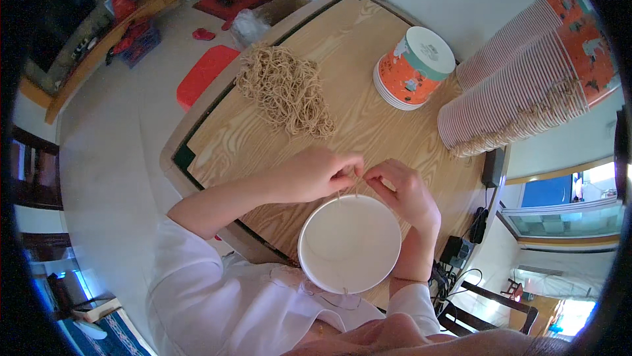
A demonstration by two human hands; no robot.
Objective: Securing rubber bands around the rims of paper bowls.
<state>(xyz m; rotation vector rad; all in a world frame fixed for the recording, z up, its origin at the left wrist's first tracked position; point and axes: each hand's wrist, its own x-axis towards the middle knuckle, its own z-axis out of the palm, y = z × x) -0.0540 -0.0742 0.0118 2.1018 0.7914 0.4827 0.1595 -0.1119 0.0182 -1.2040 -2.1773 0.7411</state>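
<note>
A white paper bucket (349, 241) stands at the near edge of the table, its open mouth facing up toward me. At its far rim, my left hand (322, 173) and my right hand (403, 191) meet with fingertips pinched. Both hold a thin tan cord (340, 197) that runs down to the rim; the fingers hide most of it. A short bit of cord also shows at the near rim. Farther off to the left lies a loose, tangled heap of tan cords (286, 93).
An orange and green patterned bucket (416, 70) stands upside down on the wooden table (349, 33). Long nested bucket stacks (513, 86) lie at the right, with cords draped along one. A red stool (205, 76) stands beyond the left edge; black cables and adapters (455, 251) are at the right.
</note>
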